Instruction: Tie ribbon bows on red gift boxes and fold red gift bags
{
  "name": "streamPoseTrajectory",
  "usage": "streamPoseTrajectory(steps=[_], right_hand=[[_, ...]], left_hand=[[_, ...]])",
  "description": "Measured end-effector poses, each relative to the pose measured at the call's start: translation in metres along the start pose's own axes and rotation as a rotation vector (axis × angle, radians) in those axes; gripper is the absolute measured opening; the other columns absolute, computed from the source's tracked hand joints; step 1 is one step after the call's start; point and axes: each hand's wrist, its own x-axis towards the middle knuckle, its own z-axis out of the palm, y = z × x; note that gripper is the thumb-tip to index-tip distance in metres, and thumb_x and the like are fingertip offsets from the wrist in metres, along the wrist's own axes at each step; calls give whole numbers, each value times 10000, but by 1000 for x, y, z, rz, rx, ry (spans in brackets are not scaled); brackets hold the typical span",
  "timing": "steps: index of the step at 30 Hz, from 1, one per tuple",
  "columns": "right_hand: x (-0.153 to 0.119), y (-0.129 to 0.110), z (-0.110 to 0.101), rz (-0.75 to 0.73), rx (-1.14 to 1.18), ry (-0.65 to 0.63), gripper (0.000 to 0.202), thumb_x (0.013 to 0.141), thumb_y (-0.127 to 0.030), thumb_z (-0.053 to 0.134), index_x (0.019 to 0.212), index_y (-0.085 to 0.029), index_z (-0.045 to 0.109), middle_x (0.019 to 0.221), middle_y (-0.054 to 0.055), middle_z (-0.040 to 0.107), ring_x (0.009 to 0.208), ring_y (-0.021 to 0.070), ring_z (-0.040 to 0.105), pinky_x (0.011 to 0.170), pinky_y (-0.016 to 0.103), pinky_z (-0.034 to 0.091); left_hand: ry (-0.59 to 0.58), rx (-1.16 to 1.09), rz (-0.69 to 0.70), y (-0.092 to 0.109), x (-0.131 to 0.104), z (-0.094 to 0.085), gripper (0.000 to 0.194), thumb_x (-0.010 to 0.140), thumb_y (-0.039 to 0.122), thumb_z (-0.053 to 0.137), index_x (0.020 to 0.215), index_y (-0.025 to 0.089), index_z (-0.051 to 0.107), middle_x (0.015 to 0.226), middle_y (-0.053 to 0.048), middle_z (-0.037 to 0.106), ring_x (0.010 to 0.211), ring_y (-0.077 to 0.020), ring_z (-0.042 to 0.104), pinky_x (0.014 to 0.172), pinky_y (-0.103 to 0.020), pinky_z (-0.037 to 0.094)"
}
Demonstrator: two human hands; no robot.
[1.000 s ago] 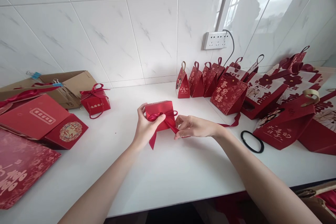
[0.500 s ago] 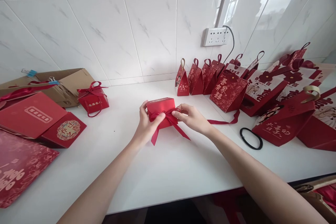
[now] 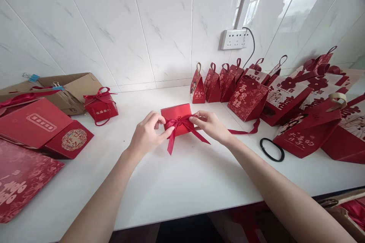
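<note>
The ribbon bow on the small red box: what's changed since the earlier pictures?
The left hand has let go of the red box, moved left and now pinches the left side of the ribbon bow, uncovering its knot. The right hand has gone from a ribbon tail up to the bow's right side. The black band stayed put.

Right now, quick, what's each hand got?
Left hand: closed, pinching the left loop of the ribbon bow on the small red box.
Right hand: closed, pinching the bow's right loop.
</note>
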Motion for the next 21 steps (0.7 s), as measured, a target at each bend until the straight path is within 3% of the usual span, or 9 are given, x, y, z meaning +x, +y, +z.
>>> streamPoseTrajectory(steps=[3, 7, 16, 18, 21], right_hand=[[0, 1, -1, -26, -75, 16, 272, 827, -419, 573, 699, -182, 536, 742, 15, 623, 773, 170, 638, 805, 379, 546], [-1, -1, -3, -36, -137, 22, 257, 819, -404, 581, 694, -183, 537, 756, 16, 613, 786, 185, 633, 824, 405, 527], [-1, -3, -2, -51, 48, 21, 215, 846, -347, 529, 708, -182, 532, 724, -1, 567, 747, 146, 591, 749, 342, 543], [1, -1, -1, -79, 71, 40, 194, 837, -347, 544, 730, -186, 551, 737, 1, 578, 762, 150, 588, 791, 361, 530], [1, 0, 0, -133, 127, 56, 174, 811, -354, 591, 750, -192, 572, 844, 12, 612, 851, 160, 595, 899, 386, 485]], left_hand=[[-56, -37, -9, 1, -2, 3, 108, 797, 207, 556, 717, 207, 484, 732, 24, 514, 614, -99, 498, 578, -239, 433], [-49, -189, -120, 0, -2, 9, 130, 819, 194, 519, 699, 207, 471, 736, 18, 502, 668, -105, 536, 653, -238, 489], [-53, -275, -193, -3, 0, 12, 148, 859, 286, 497, 737, 213, 459, 707, 22, 515, 649, -114, 556, 675, -260, 526], [-23, -252, -149, -5, -1, 13, 146, 864, 291, 490, 744, 213, 460, 776, -4, 531, 740, -133, 584, 712, -281, 541], [39, -240, -93, -7, -1, 14, 146, 866, 297, 487, 757, 207, 453, 1122, -89, 524, 1106, -197, 551, 854, -340, 539]])
